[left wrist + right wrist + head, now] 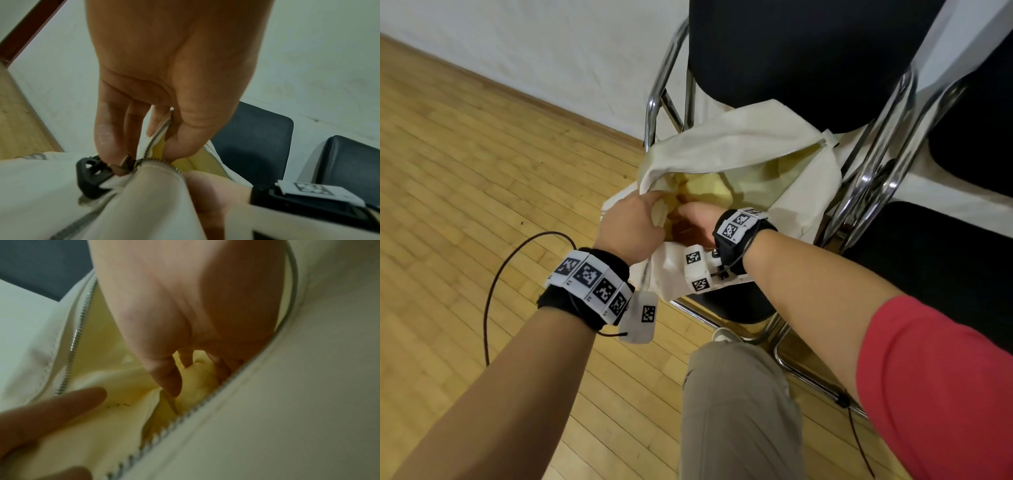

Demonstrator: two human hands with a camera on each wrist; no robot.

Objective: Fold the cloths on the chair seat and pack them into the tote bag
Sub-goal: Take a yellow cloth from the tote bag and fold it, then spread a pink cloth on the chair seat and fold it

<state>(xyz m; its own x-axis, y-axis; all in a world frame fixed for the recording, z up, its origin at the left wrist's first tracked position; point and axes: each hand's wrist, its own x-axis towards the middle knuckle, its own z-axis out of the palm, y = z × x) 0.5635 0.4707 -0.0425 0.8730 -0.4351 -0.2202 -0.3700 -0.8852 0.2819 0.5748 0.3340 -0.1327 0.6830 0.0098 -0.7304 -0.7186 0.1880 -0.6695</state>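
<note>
step: packing | tote bag [739, 150] at frame centre on the chair [808, 61] | left hand [631, 224] pinches the zipper edge [158, 129], keep mouth wide | right hand [695, 214] inside, fingers curled on yellow cloth [197, 378], push flat, deep

The right hand [185, 313] reaches down through the tote bag [287, 402] mouth, fingertips [170, 382] on yellow cloth [197, 381] inside. The zipper [78, 340] edges the opening; a left-hand finger [68, 404] lies on the pale lining.
</note>
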